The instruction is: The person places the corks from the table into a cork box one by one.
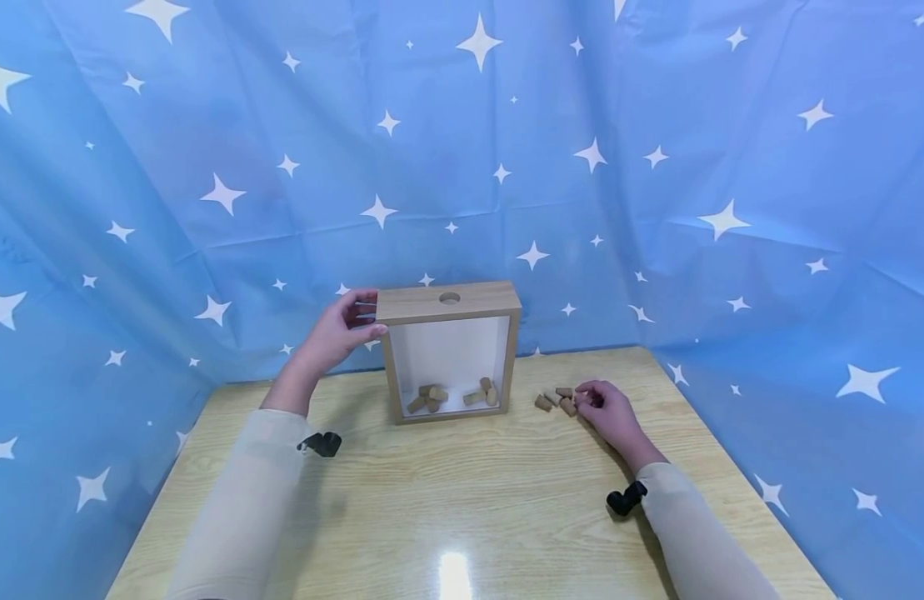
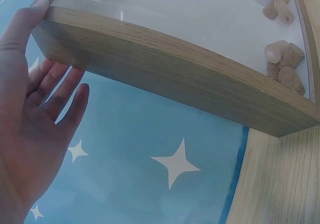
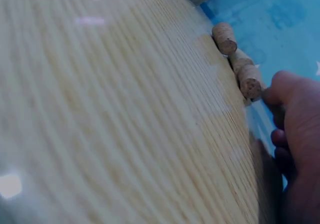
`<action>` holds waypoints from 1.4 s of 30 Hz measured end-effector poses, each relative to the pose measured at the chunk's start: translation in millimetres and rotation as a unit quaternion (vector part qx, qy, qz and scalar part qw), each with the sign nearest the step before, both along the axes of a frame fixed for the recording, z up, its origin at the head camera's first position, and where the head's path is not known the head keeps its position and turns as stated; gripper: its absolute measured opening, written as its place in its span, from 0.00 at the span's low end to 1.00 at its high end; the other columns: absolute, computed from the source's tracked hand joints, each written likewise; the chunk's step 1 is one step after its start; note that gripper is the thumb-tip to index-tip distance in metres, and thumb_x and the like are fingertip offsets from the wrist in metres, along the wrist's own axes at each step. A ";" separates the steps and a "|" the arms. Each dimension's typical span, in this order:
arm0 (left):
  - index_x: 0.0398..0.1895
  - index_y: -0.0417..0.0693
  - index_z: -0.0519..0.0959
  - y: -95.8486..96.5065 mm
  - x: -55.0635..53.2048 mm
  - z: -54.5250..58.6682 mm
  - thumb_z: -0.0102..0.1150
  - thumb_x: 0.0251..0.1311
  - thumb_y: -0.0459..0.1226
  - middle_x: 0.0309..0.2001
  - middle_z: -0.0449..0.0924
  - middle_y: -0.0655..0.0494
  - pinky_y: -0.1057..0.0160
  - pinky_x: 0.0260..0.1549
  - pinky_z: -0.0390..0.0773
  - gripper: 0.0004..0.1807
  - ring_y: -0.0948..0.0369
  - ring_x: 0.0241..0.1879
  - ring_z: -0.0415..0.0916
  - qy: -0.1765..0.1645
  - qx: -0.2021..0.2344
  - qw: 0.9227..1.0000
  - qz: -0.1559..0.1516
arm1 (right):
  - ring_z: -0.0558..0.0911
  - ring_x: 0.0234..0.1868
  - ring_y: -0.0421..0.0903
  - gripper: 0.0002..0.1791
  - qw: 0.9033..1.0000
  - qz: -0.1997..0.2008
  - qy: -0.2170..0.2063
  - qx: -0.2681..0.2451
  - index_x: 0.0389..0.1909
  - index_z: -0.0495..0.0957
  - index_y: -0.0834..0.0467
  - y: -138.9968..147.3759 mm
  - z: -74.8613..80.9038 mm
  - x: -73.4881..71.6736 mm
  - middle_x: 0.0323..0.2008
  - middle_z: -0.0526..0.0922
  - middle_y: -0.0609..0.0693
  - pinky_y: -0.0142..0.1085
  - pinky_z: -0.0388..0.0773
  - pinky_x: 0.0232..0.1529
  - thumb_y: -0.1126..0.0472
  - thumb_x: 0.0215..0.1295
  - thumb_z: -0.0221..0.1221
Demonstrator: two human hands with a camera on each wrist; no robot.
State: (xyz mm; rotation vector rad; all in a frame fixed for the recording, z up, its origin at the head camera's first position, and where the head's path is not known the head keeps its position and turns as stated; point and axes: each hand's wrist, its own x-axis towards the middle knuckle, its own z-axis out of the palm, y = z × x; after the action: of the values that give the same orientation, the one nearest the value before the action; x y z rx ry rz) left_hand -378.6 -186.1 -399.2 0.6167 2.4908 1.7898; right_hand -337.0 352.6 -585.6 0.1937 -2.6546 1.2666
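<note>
A shallow wooden box (image 1: 514,358) with a clear front stands upright on the table, a round hole in its top. Several corks (image 1: 433,393) lie in two clusters at its bottom. My left hand (image 1: 349,321) holds the box's upper left corner. In the left wrist view, its thumb lies on the front edge and the fingers reach behind the side panel (image 2: 165,79). To the right of the box, my right hand (image 1: 606,408) is at a small group of loose corks (image 1: 543,403), curled fingers pinching a cork mostly hidden by them. Nearby corks (image 3: 250,81) lie beside the thumb.
The light wood-grain table (image 1: 447,483) extends toward me from the box. A blue curtain with white stars (image 1: 432,150) hangs close behind the box and along both sides. Small black devices (image 1: 322,443) sit on both wrists.
</note>
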 end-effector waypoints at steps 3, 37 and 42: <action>0.82 0.47 0.68 -0.2 0.0 0.1 0.76 0.72 0.44 0.74 0.72 0.41 0.40 0.70 0.80 0.40 0.39 0.74 0.72 0.000 0.001 1.000 0.001 | 0.76 0.41 0.50 0.14 1.000 -0.007 0.005 -0.012 0.61 0.85 0.63 -0.4 0.3 0.5 0.46 0.80 0.57 0.37 0.76 0.41 0.63 0.80 0.65; 0.82 0.46 0.68 0.3 2.4 1.1 0.76 0.73 0.42 0.75 0.72 0.40 0.39 0.70 0.79 0.40 0.39 0.74 0.72 0.002 0.003 1.000 -0.004 | 0.81 0.43 0.49 0.13 0.995 0.011 0.069 -0.067 0.55 0.85 0.60 -50.8 99.0 7.0 0.44 0.85 0.56 0.30 0.80 0.40 0.57 0.78 0.70; 0.82 0.47 0.68 -0.1 1.7 0.5 0.76 0.72 0.44 0.75 0.72 0.40 0.40 0.70 0.79 0.40 0.39 0.74 0.72 0.003 0.001 1.000 -0.003 | 0.81 0.42 0.50 0.13 0.994 0.017 0.084 -0.074 0.58 0.86 0.58 -54.9 118.8 7.6 0.44 0.85 0.56 0.32 0.80 0.38 0.56 0.80 0.68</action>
State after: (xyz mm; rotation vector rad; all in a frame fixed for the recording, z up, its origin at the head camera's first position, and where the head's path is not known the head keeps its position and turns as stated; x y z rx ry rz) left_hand -376.9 -186.2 -398.8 0.6288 2.4878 1.7924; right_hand -329.4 297.6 -466.8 0.3096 -2.4143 1.3864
